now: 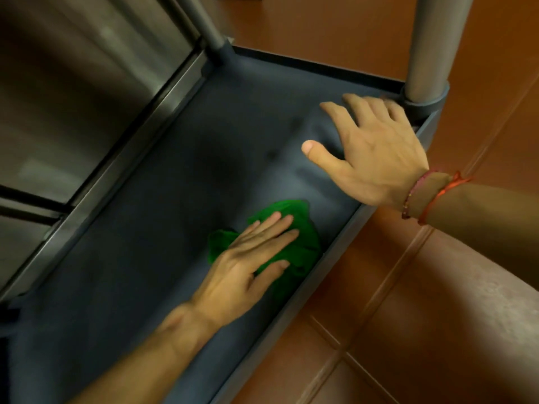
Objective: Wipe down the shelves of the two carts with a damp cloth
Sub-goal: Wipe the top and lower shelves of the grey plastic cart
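— So, the grey cart shelf [163, 182] first?
— Yes: sweep right into its raised rim. The green cloth [294, 255] sits by the near edge under the left hand [248, 258], fingers flat and together; the right hand [376, 150] hovers, fingers splayed, empty.

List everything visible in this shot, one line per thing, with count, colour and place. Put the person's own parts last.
Cart shelf: one, dark grey, with a raised rim, running through the middle of the view.
Cart posts: two, grey, at the shelf's far corners.
Cloth: one, green, bunched on the shelf near its right rim.
Steel cabinet: one, silver, along the shelf's left side.
Floor tiles: reddish brown, right of the cart and beyond it.
Wrist threads: red, around the right wrist.
Left hand: flat on the cloth, fingers extended.
Right hand: fingers spread, over the shelf near the right post; contact unclear.
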Tool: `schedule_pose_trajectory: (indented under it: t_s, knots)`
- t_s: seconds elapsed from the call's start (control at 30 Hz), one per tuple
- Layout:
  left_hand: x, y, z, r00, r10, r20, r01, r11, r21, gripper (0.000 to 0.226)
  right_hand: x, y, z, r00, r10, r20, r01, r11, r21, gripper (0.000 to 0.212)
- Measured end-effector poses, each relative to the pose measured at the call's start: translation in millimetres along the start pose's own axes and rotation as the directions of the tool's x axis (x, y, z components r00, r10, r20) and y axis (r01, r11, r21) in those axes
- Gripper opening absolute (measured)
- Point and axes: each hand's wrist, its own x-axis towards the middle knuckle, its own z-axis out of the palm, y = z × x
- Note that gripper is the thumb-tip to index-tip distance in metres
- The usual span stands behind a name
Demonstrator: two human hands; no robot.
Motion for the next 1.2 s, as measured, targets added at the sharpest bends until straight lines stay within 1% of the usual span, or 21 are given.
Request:
schedule_pose_trajectory:
  t_s: [0.13, 0.2, 0.27, 0.33, 0.4, 0.57, 0.63, 0.73, 0.83, 0.9, 0.97, 1.0, 1.03, 1.1, 1.13, 1.17, 1.2]
  knots:
    - [78.4, 16.5, 5.9, 0.999, 0.031, -0.041, -0.031, 1.0, 0.003, 0.042, 1.0, -1.8, -1.4, 1.0, 0.013, 0.019, -0.013, 1.0, 0.015, 0.083]
    - [115.6, 26.4, 9.5, 0.996, -0.005, -0.093, 0.003, 1.0, -0.017, 0.037, 1.3, -0.6, -2.2, 1.0, 0.019, 0.024, -0.02, 1.0, 0.018, 0.081]
    - [129.2, 31.6, 13.1, 0.989, -0.037, -0.145, 0.032, 0.999, -0.039, 0.039, 1.7, -0.2, -2.1, 0.999, 0.011, 0.03, -0.011, 1.0, 0.019, 0.08]
    - [114.5, 26.3, 17.3, 0.984, 0.0, -0.176, -0.003, 1.0, -0.015, 0.037, 2.1, 0.8, -1.4, 1.0, 0.009, 0.027, -0.01, 1.0, 0.015, 0.08]
    - [78.2, 16.1, 16.8, 0.989, -0.01, -0.144, 0.011, 1.0, 0.003, 0.039, 2.0, 1.4, -0.4, 1.0, 0.013, 0.02, -0.013, 1.0, 0.014, 0.08]
    - [-32.9, -11.7, 3.5, 0.974, -0.188, -0.127, 0.184, 0.982, -0.042, 0.043, 1.7, 1.1, -0.4, 1.0, 0.01, 0.016, -0.01, 1.0, 0.006, 0.08]
    - [-48.3, -12.2, 2.2, 0.961, -0.244, -0.132, 0.237, 0.969, -0.07, 0.044, 1.2, 1.2, -1.0, 1.0, 0.008, 0.026, -0.008, 1.0, 0.003, 0.08]
    - [-44.5, -4.1, 3.7, 0.938, -0.3, -0.174, 0.288, 0.953, -0.09, 0.044, 1.0, 1.1, -2.7, 0.999, 0.008, 0.048, -0.009, 1.0, 0.008, 0.078]
    - [-36.6, 10.9, 3.4, 0.885, -0.392, -0.251, 0.356, 0.918, -0.175, 0.039, 1.6, 1.1, -3.2, 0.996, -0.005, 0.084, 0.005, 1.0, -0.006, 0.076]
    - [-32.4, 26.4, -2.5, 0.825, -0.467, -0.319, 0.397, 0.88, -0.263, 0.033, 0.8, 0.7, -4.3, 0.992, -0.007, 0.126, 0.01, 1.0, -0.024, 0.076]
    - [-24.3, 41.8, -12.7, 0.751, -0.553, -0.362, 0.396, 0.815, -0.424, 0.026, 1.2, 0.9, -9.3, 0.985, -0.019, 0.172, 0.025, 0.999, -0.03, 0.078]
    - [-18.4, 49.3, -19.2, 0.716, -0.604, -0.35, 0.379, 0.757, -0.532, 0.023, 1.5, 0.0, -12.6, 0.98, -0.03, 0.195, 0.035, 0.999, -0.021, 0.079]
    - [-11.8, 57.6, -26.6, 0.68, -0.662, -0.317, 0.359, 0.677, -0.643, 0.023, 1.7, -1.5, -16.5, 0.975, -0.044, 0.216, 0.047, 0.999, -0.008, 0.08]
    - [0.8, 76.1, -41.2, 0.603, -0.765, -0.225, 0.297, 0.477, -0.827, 0.024, 0.4, -6.8, -30.0, 0.963, -0.071, 0.259, 0.061, 0.997, 0.048, 0.077]
    - [5.7, 84.9, -48.3, 0.573, -0.803, -0.162, 0.249, 0.359, -0.9, 0.024, -0.7, -10.6, -39.0, 0.956, -0.087, 0.281, 0.06, 0.993, 0.101, 0.073]
    - [9.4, 94.1, -55.4, 0.563, -0.822, -0.088, 0.198, 0.238, -0.951, 0.024, -3.1, -15.2, -49.1, 0.947, -0.106, 0.303, 0.056, 0.984, 0.171, 0.069]
    - [12.8, 103.9, -62.0, 0.574, -0.819, -0.018, 0.149, 0.126, -0.981, 0.024, -6.8, -20.5, -60.2, 0.937, -0.122, 0.329, 0.037, 0.967, 0.252, 0.068]
